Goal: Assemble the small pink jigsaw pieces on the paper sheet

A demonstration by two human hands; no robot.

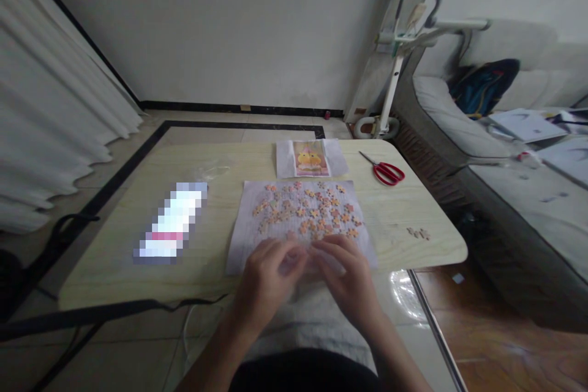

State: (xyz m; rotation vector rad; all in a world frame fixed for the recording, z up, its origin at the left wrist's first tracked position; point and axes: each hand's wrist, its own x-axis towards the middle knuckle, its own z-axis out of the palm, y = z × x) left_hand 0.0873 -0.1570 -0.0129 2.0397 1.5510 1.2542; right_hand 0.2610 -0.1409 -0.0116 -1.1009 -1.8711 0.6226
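Both hands sit at the near edge of the table, on a white sheet covered with small puzzle pieces. The left hand and right hand curl their fingers together over something tiny; I cannot tell what they pinch. The pieces look light, thin and easy to slide, best picked up by their edges. Red scissors lie near the far right corner.

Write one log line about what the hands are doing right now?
left hand: on sheet's near edge | right hand: beside it, touching | sheet: scattered puzzle pieces | scissors: untouched, far right
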